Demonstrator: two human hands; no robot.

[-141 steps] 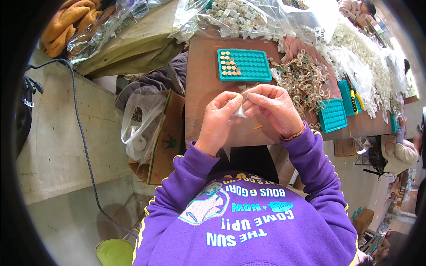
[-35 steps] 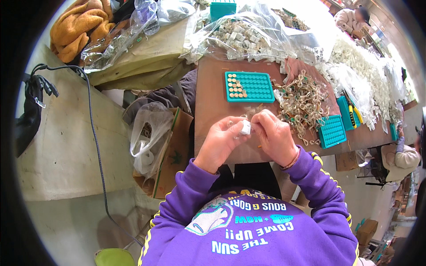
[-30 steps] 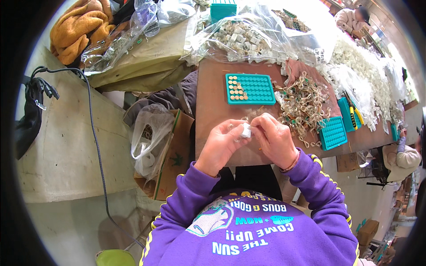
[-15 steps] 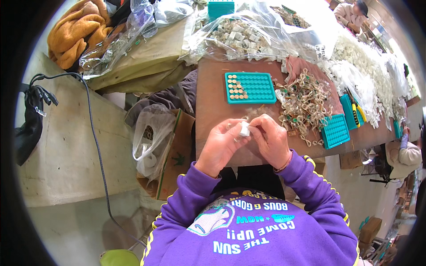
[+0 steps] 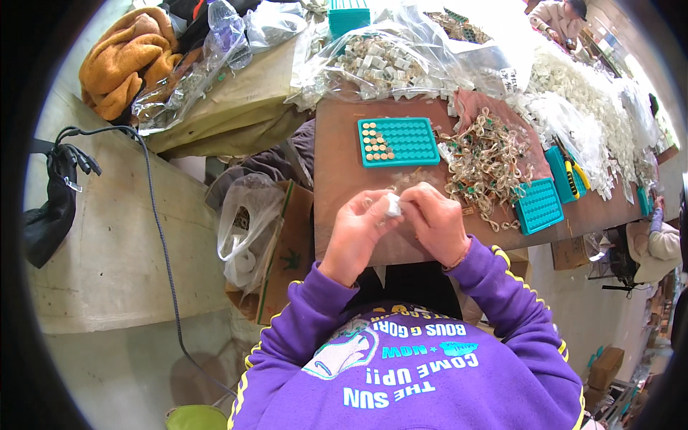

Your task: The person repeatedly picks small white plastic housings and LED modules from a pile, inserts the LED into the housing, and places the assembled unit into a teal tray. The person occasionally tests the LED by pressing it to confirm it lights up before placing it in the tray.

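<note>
Where both hands meet, small white piece [image 5: 393,206].

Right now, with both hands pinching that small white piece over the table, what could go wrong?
The small white piece sits between the fingertips of the left hand and right hand; it could slip and drop among the heap of loose parts. A stray elbow might also nudge the teal tray.

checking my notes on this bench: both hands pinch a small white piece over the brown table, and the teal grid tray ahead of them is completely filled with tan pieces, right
Not quite. The head view shows the teal plastic grid tray holding tan round pieces only in its left columns; the other cells are bare. The rest stands: the left hand and right hand pinch a small white piece over the brown wooden table.
</note>
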